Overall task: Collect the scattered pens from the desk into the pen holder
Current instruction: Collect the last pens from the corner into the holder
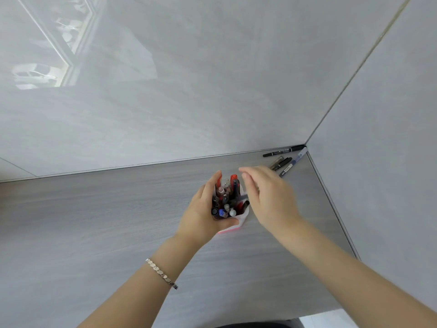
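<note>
A white pen holder (241, 217) with a pink base stands mid-desk, packed with several red, blue and black pens (228, 197). My left hand (203, 214) wraps around the holder from the left. My right hand (267, 192) hovers just right of it, blurred, fingers spread; a thin pen seems to slant from under its fingers into the holder. In the far right corner lie several loose pens: a black marker (282, 151) along the wall, a blue-grey pen (294, 162), and two short dark pens (279, 163).
The grey wood-grain desk (94, 221) meets glossy grey walls at the back and right, forming a corner near the loose pens. The desk's near edge shows at the bottom right. A bracelet sits on my left wrist (162, 273).
</note>
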A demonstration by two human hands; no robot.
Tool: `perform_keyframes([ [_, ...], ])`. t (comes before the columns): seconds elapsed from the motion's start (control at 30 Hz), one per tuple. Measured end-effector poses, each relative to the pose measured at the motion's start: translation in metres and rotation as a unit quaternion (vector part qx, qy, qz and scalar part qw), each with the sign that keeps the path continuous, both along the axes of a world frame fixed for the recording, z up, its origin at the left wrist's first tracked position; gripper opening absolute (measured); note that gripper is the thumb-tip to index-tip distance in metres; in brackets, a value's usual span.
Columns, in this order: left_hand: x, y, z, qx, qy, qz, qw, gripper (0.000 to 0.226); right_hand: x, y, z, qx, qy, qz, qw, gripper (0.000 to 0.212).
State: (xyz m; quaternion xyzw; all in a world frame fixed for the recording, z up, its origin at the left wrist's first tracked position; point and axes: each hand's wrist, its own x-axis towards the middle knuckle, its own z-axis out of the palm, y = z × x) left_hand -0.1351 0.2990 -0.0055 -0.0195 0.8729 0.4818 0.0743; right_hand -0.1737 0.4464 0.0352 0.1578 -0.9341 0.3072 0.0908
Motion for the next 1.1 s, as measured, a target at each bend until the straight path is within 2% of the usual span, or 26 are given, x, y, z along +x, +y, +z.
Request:
perform_keyframes([
  [0.07,0.0,0.0,-0.001,0.005,0.002,0.007,1.0,0.103,0.006,-0.001,-0.02,0.012,0.025,0.039,0.999,0.053],
  [0.2,0.0,0.001,-0.004,0.003,0.017,0.006,1.0,0.103,0.014,-0.007,-0.037,0.007,-0.08,0.066,0.995,0.079],
  [0.4,0.0,0.0,-0.008,0.006,0.028,0.003,1.0,0.1,0.02,-0.006,-0.032,0.12,-0.157,0.065,0.978,0.105],
  [0.5,-0.001,0.001,-0.008,0.005,0.033,0.008,0.999,0.101,0.006,-0.023,-0.021,0.117,-0.224,0.079,0.964,0.095],
  [0.6,-0.001,0.001,-0.008,0.004,0.036,0.009,0.999,0.104,-0.007,-0.023,-0.007,0.053,-0.326,0.141,0.933,0.071],
  [0.67,-0.002,0.001,-0.007,-0.001,0.018,0.01,1.0,0.105,-0.02,-0.01,-0.005,-0.087,-0.354,0.132,0.922,0.048],
  [0.73,-0.002,0.0,-0.005,-0.004,-0.003,0.01,1.0,0.102,-0.04,0.009,-0.009,-0.259,-0.307,0.019,0.916,0.029],
  [0.77,-0.002,0.0,-0.004,-0.005,-0.004,0.01,1.0,0.1,-0.056,0.023,-0.019,-0.29,-0.257,-0.061,0.92,0.023],
  [0.83,-0.003,0.001,-0.003,-0.009,-0.002,0.013,1.0,0.096,-0.088,0.051,-0.042,-0.211,-0.211,-0.192,0.935,0.016],
  [0.9,-0.003,0.001,-0.002,-0.011,-0.003,0.015,1.0,0.095,-0.117,0.074,-0.067,-0.1,-0.235,-0.261,0.931,0.033],
  [1.0,-0.004,0.001,-0.002,-0.014,-0.013,0.015,1.0,0.095,-0.139,0.085,-0.094,0.019,-0.319,-0.28,0.905,0.052],
  [1.1,-0.005,0.0,-0.003,-0.02,-0.018,0.016,1.0,0.094,-0.147,0.084,-0.117,0.062,-0.337,-0.283,0.896,0.047],
])
